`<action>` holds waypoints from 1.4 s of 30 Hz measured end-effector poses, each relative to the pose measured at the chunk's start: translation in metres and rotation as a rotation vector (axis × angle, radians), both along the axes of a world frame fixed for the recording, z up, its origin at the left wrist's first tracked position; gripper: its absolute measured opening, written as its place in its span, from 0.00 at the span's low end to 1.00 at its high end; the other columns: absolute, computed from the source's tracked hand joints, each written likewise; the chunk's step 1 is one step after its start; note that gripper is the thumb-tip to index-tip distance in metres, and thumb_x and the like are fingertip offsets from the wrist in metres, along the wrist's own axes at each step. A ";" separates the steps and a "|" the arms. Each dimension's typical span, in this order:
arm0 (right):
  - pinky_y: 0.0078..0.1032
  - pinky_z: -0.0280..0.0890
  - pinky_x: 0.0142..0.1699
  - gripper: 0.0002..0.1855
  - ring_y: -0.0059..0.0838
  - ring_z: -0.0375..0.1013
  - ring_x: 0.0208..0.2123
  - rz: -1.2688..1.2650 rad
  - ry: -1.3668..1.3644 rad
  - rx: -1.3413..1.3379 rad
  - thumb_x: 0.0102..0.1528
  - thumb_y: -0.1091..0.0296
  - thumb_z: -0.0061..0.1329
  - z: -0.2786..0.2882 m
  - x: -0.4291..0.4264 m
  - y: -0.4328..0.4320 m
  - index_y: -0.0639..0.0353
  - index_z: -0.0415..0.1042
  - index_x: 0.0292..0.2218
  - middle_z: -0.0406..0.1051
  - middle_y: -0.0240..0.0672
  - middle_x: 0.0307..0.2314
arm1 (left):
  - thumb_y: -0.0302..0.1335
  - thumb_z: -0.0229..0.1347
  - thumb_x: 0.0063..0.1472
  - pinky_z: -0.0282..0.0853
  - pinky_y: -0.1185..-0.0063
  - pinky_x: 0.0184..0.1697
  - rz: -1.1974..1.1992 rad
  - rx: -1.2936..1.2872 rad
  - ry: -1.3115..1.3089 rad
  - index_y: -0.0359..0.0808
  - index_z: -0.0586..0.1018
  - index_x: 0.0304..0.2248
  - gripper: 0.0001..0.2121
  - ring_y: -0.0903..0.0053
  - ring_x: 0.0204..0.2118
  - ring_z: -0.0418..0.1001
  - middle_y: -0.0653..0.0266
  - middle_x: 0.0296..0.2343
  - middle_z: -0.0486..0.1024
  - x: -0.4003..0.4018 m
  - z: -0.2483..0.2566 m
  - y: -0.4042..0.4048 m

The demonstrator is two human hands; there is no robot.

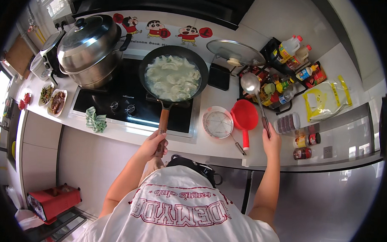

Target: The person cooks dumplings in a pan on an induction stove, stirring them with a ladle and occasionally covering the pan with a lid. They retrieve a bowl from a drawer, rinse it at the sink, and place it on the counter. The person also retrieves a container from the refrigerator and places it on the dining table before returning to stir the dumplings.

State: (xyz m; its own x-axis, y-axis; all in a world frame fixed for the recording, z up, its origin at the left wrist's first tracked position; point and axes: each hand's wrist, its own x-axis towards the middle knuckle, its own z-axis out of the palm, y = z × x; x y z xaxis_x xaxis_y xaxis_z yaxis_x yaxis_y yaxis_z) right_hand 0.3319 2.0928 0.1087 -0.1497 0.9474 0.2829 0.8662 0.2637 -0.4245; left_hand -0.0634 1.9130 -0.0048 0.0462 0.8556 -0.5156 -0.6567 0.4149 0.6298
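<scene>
My left hand (156,143) is closed around the wooden handle (163,121) of a dark frying pan (198,58). The pan stands on the right part of a black glass cooktop (95,101), and several dumplings (172,78) lie in cloudy liquid inside it. In my right hand (272,143) is a metal ladle (250,84), gripped by its dark handle with the bowl pointing away from me. The ladle is to the right of the pan, over the counter beside the condiment bottles. Just left of that hand are a red plastic ladle (245,114) and a wire skimmer (218,123) resting on a plate (209,113).
A big lidded steel pot (87,50) occupies the left burner. A glass lid (236,52) stands tilted behind a rack of bottles (278,82). A green checked cloth (96,120) lies at the cooktop's front edge. Two food dishes (57,103) sit left; a yellow bag (327,98) lies right.
</scene>
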 end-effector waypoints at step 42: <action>0.28 0.68 0.27 0.22 0.34 0.73 0.25 0.688 -0.752 0.173 0.48 0.74 0.42 -0.006 -0.233 0.010 0.55 0.66 0.46 0.68 0.38 0.25 | 0.34 0.47 0.60 0.66 0.80 0.18 0.014 -0.012 0.016 0.41 0.62 0.38 0.10 0.77 0.15 0.67 0.67 0.20 0.67 0.005 0.000 0.001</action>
